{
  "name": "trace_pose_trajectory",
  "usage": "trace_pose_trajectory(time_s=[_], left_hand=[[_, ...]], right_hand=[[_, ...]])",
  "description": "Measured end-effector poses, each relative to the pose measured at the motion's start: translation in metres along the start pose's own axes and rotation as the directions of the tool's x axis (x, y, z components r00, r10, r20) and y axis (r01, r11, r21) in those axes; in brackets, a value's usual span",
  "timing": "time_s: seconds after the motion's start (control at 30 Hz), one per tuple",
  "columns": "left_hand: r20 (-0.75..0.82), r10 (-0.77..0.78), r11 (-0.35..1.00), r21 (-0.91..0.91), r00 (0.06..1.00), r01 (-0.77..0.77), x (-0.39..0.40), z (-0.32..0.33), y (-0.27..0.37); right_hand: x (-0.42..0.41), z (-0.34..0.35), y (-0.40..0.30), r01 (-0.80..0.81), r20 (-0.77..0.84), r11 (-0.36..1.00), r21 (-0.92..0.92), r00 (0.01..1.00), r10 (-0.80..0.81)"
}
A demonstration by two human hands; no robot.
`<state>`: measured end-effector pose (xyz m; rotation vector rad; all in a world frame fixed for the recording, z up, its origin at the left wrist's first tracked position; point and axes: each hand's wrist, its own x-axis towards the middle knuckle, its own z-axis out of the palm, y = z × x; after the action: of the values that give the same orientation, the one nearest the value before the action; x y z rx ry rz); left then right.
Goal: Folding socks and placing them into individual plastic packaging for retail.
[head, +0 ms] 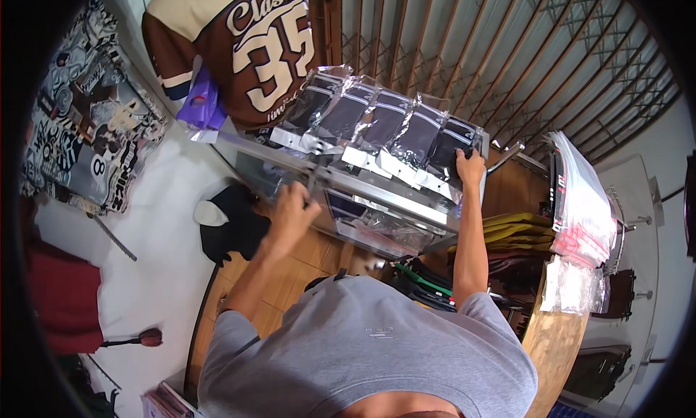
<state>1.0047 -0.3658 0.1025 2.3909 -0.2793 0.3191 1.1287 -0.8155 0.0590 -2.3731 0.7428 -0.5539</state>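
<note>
Five dark packaged garments in clear plastic lie in an overlapping row on top of a glass display case (380, 185) with metal edges. My right hand (472, 168) grips the lower right side of the rightmost packaged garment (452, 145), thumb and fingers close together. White flaps or cards (399, 169) show at the near ends of the packs. My left hand (293, 208) is by the case's front left side, below its metal edge. Its fingers are curled and slightly blurred; whether they touch the glass or hold anything is unclear.
Inside the case lie more plastic-wrapped items (375, 227). A brown and cream jersey (217, 43) and a purple bag (204, 100) are at the back left. A black cap (231, 219) is left of my left hand. To the right, plastic-covered packs (582, 200) hang above folded clothes (511, 230).
</note>
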Motion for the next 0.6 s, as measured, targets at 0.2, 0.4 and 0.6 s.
trace_pose_trajectory(time_s=[0.2,0.4,0.6], left_hand=[[-0.187,-0.076,0.973,0.203,0.979,0.114,0.062,-0.036,-0.125],[-0.023,0.145,0.956,0.261,0.989,-0.134,0.12,-0.05,-0.199],[0.094,0.22,0.908,0.345,0.971,-0.239,0.158,-0.078,-0.222]], right_hand=[[-0.006,0.002,0.004,0.051,-0.026,0.999,-0.002,0.998,-0.051],[-0.024,-0.001,0.025,0.15,-0.096,0.947,0.283,0.987,-0.128],[-0.039,-0.003,0.026,0.103,-0.063,0.91,0.401,0.994,-0.085]])
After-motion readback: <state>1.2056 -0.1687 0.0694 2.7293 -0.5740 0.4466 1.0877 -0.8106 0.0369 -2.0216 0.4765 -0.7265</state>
